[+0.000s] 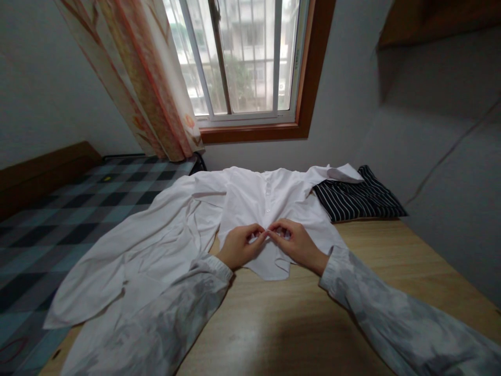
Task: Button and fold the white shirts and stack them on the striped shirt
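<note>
Head view: white button-front cloth shirt lies spread at the centre of the frame on a pale wood-grain table. Its collar end cannot be made out with certainty; a curved hem edge reaches toward the lower middle. Small buttons run in a line up the front strip, above the fingers. 1 sleeve extends to the right, its end resting across a folded black cloth with white stripes at centre right.

Left hand: just below frame centre, thumb and fingers brought together, pinching the shirt's front strip. Right hand: mirrors it from the right, thumb and fingers also closed on the strip. The 2 sets of fingertips meet or nearly meet; whether a button sits between them cannot be told. Fabric creases fan upward from the pinch. Both forearms wear grey-and-white mottled sleeves, entering from the lower left and lower right.

Left of centre: loose white fabric, rumpled, running down toward the lower left; cannot tell whether it belongs to a 2nd garment. Beyond it, at the left, a dark blue-and-grey checked bed cover beside a brown wooden board.

Upper left: cream-and-orange patterned curtain. Upper middle: sliding glass window with reddish-brown wooden trim.
</note>
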The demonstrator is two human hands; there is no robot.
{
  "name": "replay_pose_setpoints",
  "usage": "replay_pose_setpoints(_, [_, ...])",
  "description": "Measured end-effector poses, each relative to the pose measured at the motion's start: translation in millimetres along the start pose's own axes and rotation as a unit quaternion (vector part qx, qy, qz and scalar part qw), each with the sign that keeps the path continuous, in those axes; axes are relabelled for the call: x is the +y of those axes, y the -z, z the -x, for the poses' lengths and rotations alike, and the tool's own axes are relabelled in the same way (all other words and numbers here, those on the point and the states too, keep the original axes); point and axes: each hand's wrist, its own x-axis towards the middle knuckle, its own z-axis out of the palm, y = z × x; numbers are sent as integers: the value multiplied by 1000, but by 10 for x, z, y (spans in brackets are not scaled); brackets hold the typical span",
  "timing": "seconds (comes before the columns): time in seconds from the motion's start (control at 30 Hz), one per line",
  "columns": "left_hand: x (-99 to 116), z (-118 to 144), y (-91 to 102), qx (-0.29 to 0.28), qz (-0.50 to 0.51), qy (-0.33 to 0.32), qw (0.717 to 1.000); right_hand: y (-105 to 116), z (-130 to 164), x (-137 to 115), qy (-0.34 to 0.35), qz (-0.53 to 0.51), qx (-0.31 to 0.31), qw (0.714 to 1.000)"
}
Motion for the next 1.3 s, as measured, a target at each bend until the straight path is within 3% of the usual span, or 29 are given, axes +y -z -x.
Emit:
replay_pose_setpoints(0.17, [-78,-34,-57,-21,129,17,991,10,11,-11,32,42,-4,999])
replay_pose_setpoints(0.5, [-103,-55,-98,4,192,74,979,23,36,-106,68,37,-16,997])
replay_pose_setpoints(0.73, [-70,-65,-74,-15,245,71,967,-5,37,-48,-12,7,17,1000])
replay_pose_setpoints(0.9, [-24,-75,-59,-4,256,78,964,-8,23,-29,-39,-15,22,999])
replay_pose_setpoints(1.3, [-18,-67,-99,24,228,99,968,-20,27,-31,-27,-2,22,999])
